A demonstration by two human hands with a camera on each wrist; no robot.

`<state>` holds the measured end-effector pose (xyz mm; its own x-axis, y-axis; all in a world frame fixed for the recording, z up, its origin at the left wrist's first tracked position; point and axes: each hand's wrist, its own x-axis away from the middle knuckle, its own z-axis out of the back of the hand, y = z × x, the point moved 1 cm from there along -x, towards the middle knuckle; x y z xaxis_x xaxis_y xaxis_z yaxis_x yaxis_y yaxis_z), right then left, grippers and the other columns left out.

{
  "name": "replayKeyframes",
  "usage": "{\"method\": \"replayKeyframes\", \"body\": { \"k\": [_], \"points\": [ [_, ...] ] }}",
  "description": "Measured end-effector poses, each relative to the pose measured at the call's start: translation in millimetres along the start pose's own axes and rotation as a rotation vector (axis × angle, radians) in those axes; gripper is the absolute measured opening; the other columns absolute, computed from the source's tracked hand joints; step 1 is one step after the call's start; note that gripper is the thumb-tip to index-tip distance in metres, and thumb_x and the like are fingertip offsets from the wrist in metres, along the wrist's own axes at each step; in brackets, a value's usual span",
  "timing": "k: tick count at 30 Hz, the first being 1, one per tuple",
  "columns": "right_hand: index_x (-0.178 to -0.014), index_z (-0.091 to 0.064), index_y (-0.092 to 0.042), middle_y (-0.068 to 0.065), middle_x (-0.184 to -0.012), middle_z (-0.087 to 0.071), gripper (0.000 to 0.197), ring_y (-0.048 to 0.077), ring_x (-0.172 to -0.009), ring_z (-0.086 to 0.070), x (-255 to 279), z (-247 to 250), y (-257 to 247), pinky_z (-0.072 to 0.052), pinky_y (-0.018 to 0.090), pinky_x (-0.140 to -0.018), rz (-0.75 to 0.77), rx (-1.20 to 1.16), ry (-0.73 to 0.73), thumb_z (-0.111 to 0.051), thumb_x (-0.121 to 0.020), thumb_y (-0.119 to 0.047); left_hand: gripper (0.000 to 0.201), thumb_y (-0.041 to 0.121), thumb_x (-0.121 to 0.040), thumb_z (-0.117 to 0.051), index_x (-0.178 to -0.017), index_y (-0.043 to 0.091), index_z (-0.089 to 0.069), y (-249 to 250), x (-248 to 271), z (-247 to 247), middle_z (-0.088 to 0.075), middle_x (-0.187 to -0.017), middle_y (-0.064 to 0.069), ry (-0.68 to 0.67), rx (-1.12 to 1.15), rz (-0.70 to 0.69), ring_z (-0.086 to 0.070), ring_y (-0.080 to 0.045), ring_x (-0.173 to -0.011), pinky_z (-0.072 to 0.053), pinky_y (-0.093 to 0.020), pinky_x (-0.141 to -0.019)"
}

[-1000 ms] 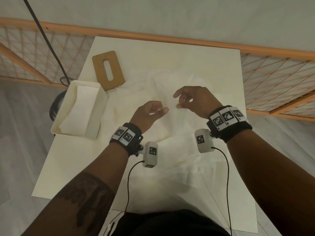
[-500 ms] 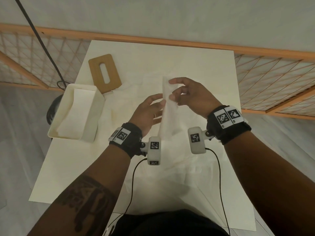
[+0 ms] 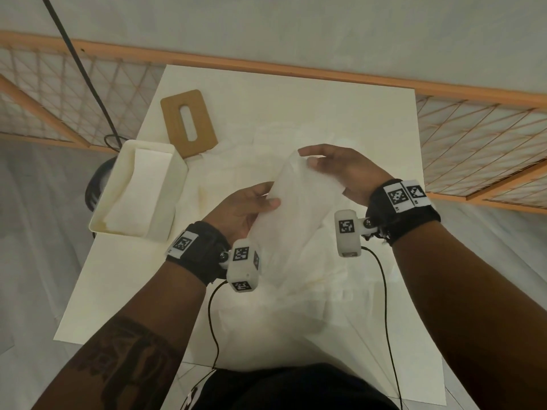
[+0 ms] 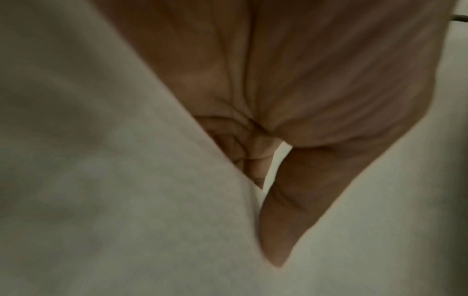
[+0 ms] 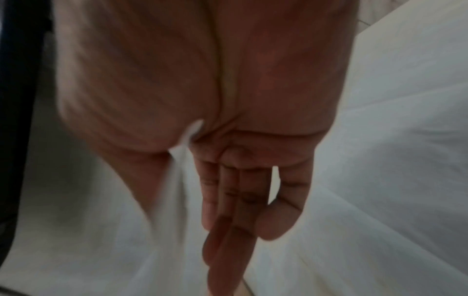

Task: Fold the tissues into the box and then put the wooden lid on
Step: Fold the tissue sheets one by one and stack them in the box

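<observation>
Holding one tissue [image 3: 299, 208] clear of the table [image 3: 340, 108], the person now grips it with both hands; a second earlier both hands hovered low over the spread tissues with nothing lifted, and half a second earlier the sheet hung as a narrow strip between them. It is now broader and slanted, its upper end at the right hand [image 3: 346, 170] and its lower end trailing past the left wrist camera [image 3: 244, 269].

Left hand [image 3: 242, 211]: thumb lies across the near face of the sheet, fingers behind it, so the tissue is pinched along its left edge; the left wrist view shows the thumb [image 4: 291, 210] pressed against white paper. Right hand: thumb and forefinger close on the sheet's top corner; in the right wrist view the remaining fingers [image 5: 228, 210] extend almost straight.

Box [image 3: 139, 184]: open, at the table's left edge, with white tissue already lying inside. Wooden lid [image 3: 189, 122]: flat on the table just beyond the box, slot upward, untouched. Loose tissues [image 3: 296, 285] remain spread on the table beneath the hands.

Reading: one sheet has been separated from the pile, so folding can proceed; several sheets remain, and the lid step looks well off.
</observation>
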<state>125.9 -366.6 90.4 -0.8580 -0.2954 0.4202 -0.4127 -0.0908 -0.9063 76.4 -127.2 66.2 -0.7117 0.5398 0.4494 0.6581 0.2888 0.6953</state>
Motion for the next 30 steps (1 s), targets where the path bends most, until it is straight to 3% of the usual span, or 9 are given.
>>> {"method": "replayKeyframes", "body": {
  "k": [3,7,11,13,16,22,25,28,30],
  "points": [
    [-0.13,-0.065,-0.011,0.014,-0.106,-0.07,0.033,0.026,-0.095,-0.065,1,5,6,-0.053,0.033,-0.083,0.004,0.005,-0.007,-0.06,-0.099,-0.002,0.047,-0.005,-0.081,-0.071,-0.125,0.008,-0.062,-6,0,9,-0.075,-0.109,-0.014,0.059,-0.109,0.035,-0.072,-0.028,-0.098,-0.06,-0.035,-0.08],
    [-0.112,-0.068,-0.018,0.001,-0.101,-0.07,0.025,0.023,-0.083,-0.052,5,4,12,-0.041,0.031,-0.07,0.03,0.181,0.048,-0.059,-0.096,-0.001,0.05,-0.004,-0.075,-0.07,-0.122,0.012,-0.064,-11,0,13,-0.077,-0.103,-0.012,0.105,-0.138,0.025,-0.075,-0.024,-0.091,-0.061,-0.035,-0.076],
    [-0.095,-0.071,-0.022,-0.008,-0.1,-0.072,0.013,0.011,-0.082,-0.065,7,-4,11,-0.057,0.042,-0.089,0.014,0.469,0.106,-0.06,-0.099,-0.026,0.049,-0.006,-0.082,-0.071,-0.127,0.011,-0.064,-13,2,15,-0.074,-0.113,-0.018,0.122,-0.217,0.03,-0.072,-0.03,-0.101,-0.06,-0.039,-0.083],
    [-0.099,-0.073,-0.019,-0.002,-0.103,-0.075,0.036,0.02,-0.094,-0.071,10,-6,9,-0.055,0.044,-0.097,-0.062,0.45,0.117,-0.057,-0.098,-0.051,0.047,-0.007,-0.085,-0.072,-0.128,0.01,-0.064,-11,3,14,-0.074,-0.112,-0.016,0.148,-0.299,0.018,-0.071,-0.034,-0.104,-0.059,-0.044,-0.089],
    [-0.093,-0.073,-0.019,-0.004,-0.09,-0.074,0.051,0.015,-0.081,-0.068,14,-9,4,-0.052,0.027,-0.08,-0.057,0.523,0.049,-0.063,-0.088,-0.069,0.046,0.002,-0.082,-0.08,-0.125,0.014,-0.067,-5,2,12,-0.075,-0.111,-0.014,0.158,-0.438,0.012,-0.07,-0.039,-0.107,-0.055,-0.05,-0.097],
    [-0.094,-0.07,-0.005,0.005,-0.079,-0.07,0.023,0.012,-0.06,-0.064,19,-4,19,-0.049,0.021,-0.057,0.01,0.137,0.194,-0.072,-0.095,-0.027,0.033,0.035,-0.074,-0.089,-0.092,0.011,-0.077,0,7,17,-0.076,-0.106,-0.013,0.263,-0.471,0.096,-0.07,-0.034,-0.102,-0.052,-0.044,-0.1],
    [-0.107,-0.069,-0.001,0.012,-0.093,-0.073,0.016,0.02,-0.076,-0.071,23,3,32,-0.058,0.028,-0.068,-0.035,-0.034,0.189,-0.065,-0.098,-0.014,0.022,0.023,-0.09,-0.074,-0.101,0.003,-0.073,-5,17,22,-0.073,-0.111,-0.014,0.367,-0.143,0.103,-0.069,-0.032,-0.103,-0.06,-0.042,-0.086],
    [-0.119,-0.066,-0.006,0.018,-0.111,-0.074,0.024,0.025,-0.095,-0.071,28,6,42,-0.057,0.033,-0.084,-0.048,-0.071,0.06,-0.068,-0.094,-0.005,0.028,0.028,-0.093,-0.072,-0.111,0.007,-0.073,-11,24,22,-0.078,-0.098,-0.012,0.475,0.019,0.088,-0.076,-0.025,-0.076,-0.06,-0.032,-0.058],
    [-0.125,-0.064,-0.006,0.02,-0.118,-0.072,0.036,0.029,-0.105,-0.071,30,5,47,-0.055,0.039,-0.093,-0.051,-0.028,0.021,-0.072,-0.09,-0.001,0.027,0.034,-0.091,-0.074,-0.107,0.012,-0.074,-15,22,23,-0.078,-0.087,-0.005,0.527,-0.005,0.071,-0.074,-0.018,-0.067,-0.058,-0.026,-0.054]
  ]
}}
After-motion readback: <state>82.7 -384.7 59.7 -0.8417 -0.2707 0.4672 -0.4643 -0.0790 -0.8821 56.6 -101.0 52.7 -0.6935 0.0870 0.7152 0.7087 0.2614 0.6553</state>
